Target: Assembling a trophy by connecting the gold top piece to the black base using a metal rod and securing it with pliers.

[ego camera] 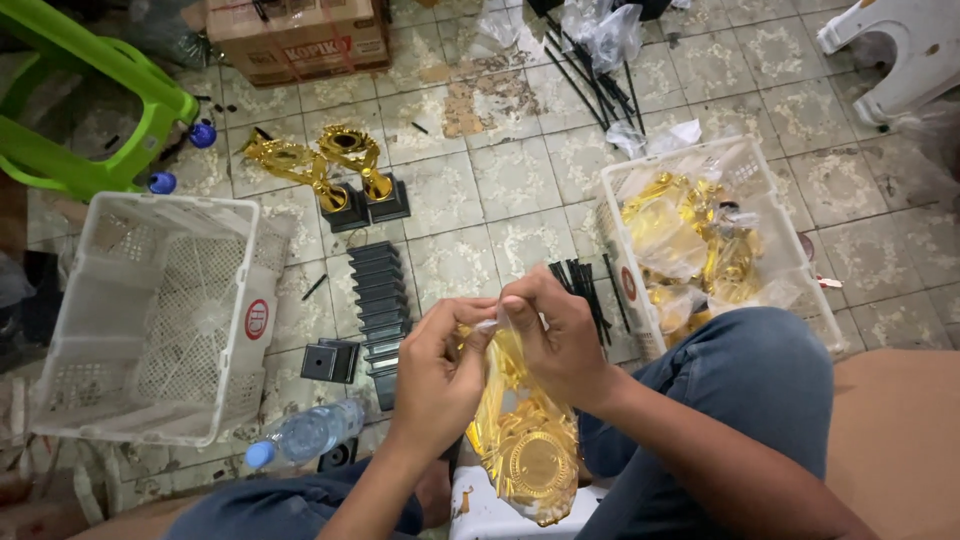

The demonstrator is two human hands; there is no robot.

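On tiled floor, far left: white mesh crate (150,310) lying tipped, water bottle (305,435) below it. Beyond — two gold trophies (335,175) on black bases, row of black bases (378,300) in front. Centre: left hand (440,375) and right hand (555,335), fingers pinched shut on top of clear bag of gold trophy parts (525,440) over lap. Right — white basket (790,235) with more bagged gold parts.

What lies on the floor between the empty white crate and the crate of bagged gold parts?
In the head view: a row of black bases, two assembled gold trophies and black rods.
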